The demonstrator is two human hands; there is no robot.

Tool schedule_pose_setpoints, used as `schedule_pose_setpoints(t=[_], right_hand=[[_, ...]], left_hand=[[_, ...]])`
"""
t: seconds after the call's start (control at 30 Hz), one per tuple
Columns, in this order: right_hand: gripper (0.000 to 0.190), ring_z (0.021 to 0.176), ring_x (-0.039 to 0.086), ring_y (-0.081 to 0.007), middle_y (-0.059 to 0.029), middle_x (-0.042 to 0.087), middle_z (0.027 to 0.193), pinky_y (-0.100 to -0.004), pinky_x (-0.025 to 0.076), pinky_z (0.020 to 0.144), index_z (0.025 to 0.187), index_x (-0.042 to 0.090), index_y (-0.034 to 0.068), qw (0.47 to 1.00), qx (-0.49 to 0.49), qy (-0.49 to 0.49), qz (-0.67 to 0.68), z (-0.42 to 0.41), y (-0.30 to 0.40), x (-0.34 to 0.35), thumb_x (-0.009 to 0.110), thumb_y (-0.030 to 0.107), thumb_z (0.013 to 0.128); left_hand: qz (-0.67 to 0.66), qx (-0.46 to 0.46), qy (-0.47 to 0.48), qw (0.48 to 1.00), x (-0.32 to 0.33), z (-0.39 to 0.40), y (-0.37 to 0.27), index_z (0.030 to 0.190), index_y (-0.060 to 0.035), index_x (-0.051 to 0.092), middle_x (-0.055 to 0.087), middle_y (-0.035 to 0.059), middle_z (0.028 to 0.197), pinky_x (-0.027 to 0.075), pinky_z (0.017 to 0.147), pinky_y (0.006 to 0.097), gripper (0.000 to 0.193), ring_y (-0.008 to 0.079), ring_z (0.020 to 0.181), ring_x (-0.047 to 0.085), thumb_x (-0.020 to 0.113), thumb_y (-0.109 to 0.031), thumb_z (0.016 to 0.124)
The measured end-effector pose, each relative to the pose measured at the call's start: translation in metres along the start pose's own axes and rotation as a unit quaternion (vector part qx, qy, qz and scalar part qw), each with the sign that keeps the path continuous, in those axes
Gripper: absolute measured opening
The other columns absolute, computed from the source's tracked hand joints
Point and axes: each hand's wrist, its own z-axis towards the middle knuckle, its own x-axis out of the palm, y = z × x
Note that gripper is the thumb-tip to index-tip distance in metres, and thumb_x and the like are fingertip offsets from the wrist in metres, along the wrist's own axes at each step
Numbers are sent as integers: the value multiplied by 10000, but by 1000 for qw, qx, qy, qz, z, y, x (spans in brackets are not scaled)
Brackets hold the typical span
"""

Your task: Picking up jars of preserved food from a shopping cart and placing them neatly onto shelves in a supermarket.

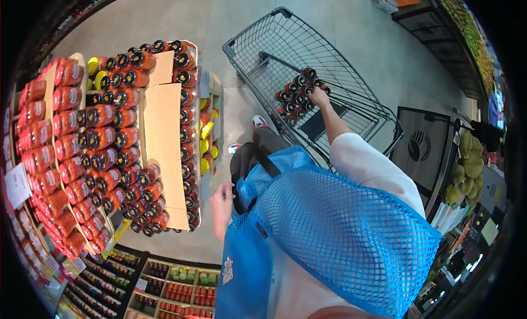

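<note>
My right hand reaches down into a wire shopping cart, its fingers at one of several black-lidded glass jars of red contents grouped there. Whether the fingers grip that jar cannot be told. Beside my hip, my left hand hangs with curled fingers near the strap of a blue mesh bag worn across my body; the frame does not settle whether it holds anything. To the left stands a display of similar black-lidded jars, with a cardboard sheet lying among them.
Red-lidded jars fill the display's far left. Yellow-lidded jars line its side near my feet. Shelves of jars stand at the bottom left. Produce stands run along the right, where a person's dark sleeve shows.
</note>
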Motion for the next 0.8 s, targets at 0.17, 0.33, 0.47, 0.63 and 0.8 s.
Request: schedule_pose_setpoints(t=[0.17,0.33,0.47,0.63,0.8], right_hand=[[565,1175,640,-415,-253,649,1276,-491,516,1001,1307,547,19,994,-22,105,-38,16,40,61,672,375,887],[582,1129,652,-412,-255,685,1173,-503,527,952,1232,582,5,991,-13,129,-42,21,61,103,689,462,888],[730,1143,659,-397,-249,690,1181,-492,531,953,1276,554,-9,991,79,112,7,36,66,133,708,572,862],[759,1053,695,-403,-262,707,1109,-487,559,888,1212,526,-44,991,113,75,-9,49,74,150,713,597,851],[711,933,719,-426,-254,728,986,-498,578,810,1118,549,-39,999,26,-19,-11,31,75,138,718,589,831]], left_hand=[[-37,-46,21,998,16,-8,19,1076,-61,699,720,139,798,547,686,342,219,207,720,726,557,-219,1020],[-16,-121,43,992,28,-12,4,1076,-92,712,710,106,735,543,674,330,231,189,715,726,555,-255,1033],[-101,-162,47,980,46,-7,18,1069,-46,709,693,103,733,539,697,312,264,162,710,686,564,-265,1042],[-88,-209,59,972,60,5,0,1110,-52,707,682,102,750,524,683,312,262,162,715,667,571,-265,1043],[-89,-181,62,977,52,3,-10,1132,-41,698,675,92,748,507,669,313,257,149,684,647,568,-244,1045]])
